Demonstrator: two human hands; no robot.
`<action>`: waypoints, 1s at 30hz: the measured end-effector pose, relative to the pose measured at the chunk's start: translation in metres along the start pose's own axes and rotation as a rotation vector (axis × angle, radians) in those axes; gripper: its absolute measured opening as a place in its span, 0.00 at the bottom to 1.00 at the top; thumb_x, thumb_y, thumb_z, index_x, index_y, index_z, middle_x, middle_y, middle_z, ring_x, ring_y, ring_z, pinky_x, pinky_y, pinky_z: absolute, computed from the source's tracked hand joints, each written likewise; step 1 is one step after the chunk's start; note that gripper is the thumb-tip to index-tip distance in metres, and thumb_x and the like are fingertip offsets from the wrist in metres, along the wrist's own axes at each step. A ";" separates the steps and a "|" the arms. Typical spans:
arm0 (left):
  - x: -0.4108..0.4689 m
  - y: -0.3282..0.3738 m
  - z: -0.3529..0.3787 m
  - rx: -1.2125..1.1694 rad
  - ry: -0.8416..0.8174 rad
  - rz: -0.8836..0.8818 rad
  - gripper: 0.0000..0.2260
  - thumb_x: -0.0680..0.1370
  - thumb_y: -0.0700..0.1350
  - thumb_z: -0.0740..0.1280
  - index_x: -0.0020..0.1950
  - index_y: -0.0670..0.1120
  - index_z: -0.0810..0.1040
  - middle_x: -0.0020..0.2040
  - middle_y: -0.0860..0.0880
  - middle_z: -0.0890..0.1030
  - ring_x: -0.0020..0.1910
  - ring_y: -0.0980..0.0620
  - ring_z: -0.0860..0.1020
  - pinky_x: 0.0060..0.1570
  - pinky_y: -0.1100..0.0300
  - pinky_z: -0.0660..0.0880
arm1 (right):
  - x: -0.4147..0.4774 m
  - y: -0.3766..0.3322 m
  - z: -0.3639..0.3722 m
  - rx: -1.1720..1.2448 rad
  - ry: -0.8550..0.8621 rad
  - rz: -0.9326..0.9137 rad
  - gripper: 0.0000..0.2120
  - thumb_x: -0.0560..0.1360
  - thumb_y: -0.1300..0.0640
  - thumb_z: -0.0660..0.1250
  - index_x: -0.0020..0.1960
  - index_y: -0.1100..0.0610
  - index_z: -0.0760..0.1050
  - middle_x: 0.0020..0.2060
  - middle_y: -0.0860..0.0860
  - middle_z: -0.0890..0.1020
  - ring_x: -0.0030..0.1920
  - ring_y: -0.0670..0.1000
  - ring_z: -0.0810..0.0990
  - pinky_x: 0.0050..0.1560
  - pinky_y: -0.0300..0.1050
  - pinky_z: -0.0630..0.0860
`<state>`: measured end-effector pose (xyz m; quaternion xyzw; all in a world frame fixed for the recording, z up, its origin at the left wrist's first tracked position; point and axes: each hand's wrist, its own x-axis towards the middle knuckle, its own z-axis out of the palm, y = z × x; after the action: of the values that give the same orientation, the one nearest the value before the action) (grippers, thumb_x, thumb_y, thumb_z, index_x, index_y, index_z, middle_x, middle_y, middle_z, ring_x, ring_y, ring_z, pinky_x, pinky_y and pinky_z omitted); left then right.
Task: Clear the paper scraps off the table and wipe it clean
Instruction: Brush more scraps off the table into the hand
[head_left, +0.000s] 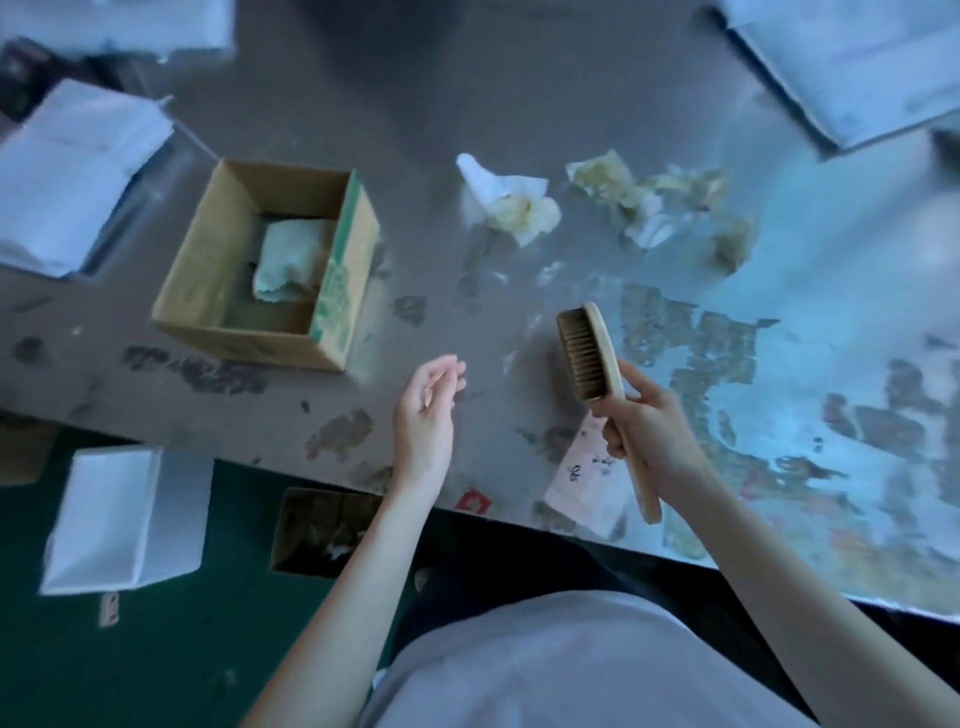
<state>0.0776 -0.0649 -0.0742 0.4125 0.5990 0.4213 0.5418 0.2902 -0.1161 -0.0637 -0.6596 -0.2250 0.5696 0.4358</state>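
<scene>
At left on the table (426, 93), an open cardboard box (249, 343) with a pale folded cloth (293, 257) inside. Right of it, left hand (427, 415) above the near edge, fingers relaxed, holding nothing. Farther back, crumpled paper scraps (522, 205) strewn mid-table. At right, right hand (647, 436) gripping a wooden brush (592, 358) by its handle, bristles facing left.

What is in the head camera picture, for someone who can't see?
The right hand grips a wooden bristle brush above a grey table with crumpled white paper scraps; the open left hand hovers near a brown cardboard box.
</scene>
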 end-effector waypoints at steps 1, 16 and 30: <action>0.001 0.001 0.014 0.015 -0.030 0.001 0.07 0.81 0.41 0.61 0.53 0.48 0.78 0.50 0.54 0.82 0.46 0.63 0.81 0.46 0.72 0.73 | 0.000 -0.001 -0.013 0.016 0.035 0.007 0.31 0.68 0.71 0.64 0.68 0.51 0.73 0.29 0.55 0.74 0.22 0.50 0.67 0.23 0.39 0.66; 0.043 0.025 0.068 0.326 -0.251 0.194 0.09 0.80 0.41 0.61 0.59 0.47 0.76 0.55 0.54 0.79 0.51 0.70 0.75 0.52 0.77 0.68 | 0.028 -0.039 -0.070 0.143 0.489 -0.067 0.34 0.68 0.71 0.65 0.70 0.49 0.68 0.30 0.54 0.78 0.18 0.47 0.69 0.21 0.39 0.67; 0.136 0.063 0.084 0.618 -0.114 0.538 0.13 0.75 0.36 0.65 0.59 0.38 0.77 0.61 0.41 0.75 0.62 0.42 0.72 0.65 0.47 0.66 | 0.114 -0.114 -0.102 -0.283 0.754 -0.082 0.35 0.68 0.64 0.65 0.73 0.50 0.65 0.63 0.60 0.77 0.49 0.57 0.77 0.57 0.57 0.76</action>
<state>0.1537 0.0883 -0.0596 0.7203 0.5373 0.3245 0.2952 0.4384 0.0013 -0.0352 -0.8662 -0.1517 0.2332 0.4151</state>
